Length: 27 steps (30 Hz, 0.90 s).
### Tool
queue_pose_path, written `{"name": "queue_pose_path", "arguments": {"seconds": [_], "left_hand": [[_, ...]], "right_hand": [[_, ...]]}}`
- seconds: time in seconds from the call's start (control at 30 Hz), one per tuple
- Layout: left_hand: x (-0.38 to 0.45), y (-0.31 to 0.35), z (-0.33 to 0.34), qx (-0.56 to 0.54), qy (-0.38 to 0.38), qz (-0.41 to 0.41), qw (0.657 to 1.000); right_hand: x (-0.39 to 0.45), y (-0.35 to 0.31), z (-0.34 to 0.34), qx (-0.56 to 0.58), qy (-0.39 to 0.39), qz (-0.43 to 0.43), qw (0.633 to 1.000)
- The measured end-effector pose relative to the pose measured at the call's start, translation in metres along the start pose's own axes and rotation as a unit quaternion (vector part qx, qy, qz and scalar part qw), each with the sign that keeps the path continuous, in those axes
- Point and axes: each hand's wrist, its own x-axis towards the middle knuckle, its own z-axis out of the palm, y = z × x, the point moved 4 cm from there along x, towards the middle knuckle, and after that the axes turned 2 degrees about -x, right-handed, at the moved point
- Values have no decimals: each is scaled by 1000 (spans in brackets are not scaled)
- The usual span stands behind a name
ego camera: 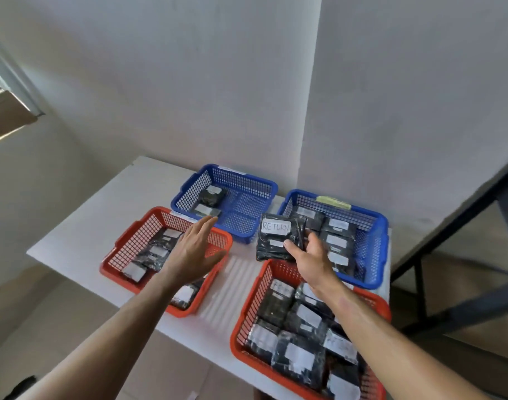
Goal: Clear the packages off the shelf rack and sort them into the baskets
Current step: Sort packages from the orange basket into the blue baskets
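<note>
My right hand (310,259) grips a black wrapped package (277,238) with a white label reading RETURN, held in the air between the baskets, above the far rim of the near red basket (247,313). My left hand (193,245) hovers flat with straight fingers over the left red basket (125,241) and holds nothing. Both red baskets hold several black packages with white labels. The far right blue basket (374,249) also holds several. The far left blue basket (247,183) holds two packages (210,197).
All the baskets stand on a white table (102,215) against a white wall corner. A dark metal rack frame (463,226) stands to the right of the table. A window edge (7,111) shows at the upper left.
</note>
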Motion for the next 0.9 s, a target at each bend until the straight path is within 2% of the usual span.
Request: {"name": "queue_pose_path", "arguments": {"seconds": [0.33,0.5,0.7,0.8,0.9], "left_hand": [[91,-116,-3,-49,-54,-99,992],[138,-173,10,-80,-57,-118,988],[198,-251,18,-57,-69,-122,988],[216,-283,31,-60,-93,-141,984],[228,-303,52,-109,-131,-151,974]], "right_hand": [[98,-2,88,-23,55,61,996],[150,5,133,-37,90,93,991],[209,20,184,-46,121,137,982],[236,32,205,-57,132,153,978],[261,46,219,-62,138,167,974]]}}
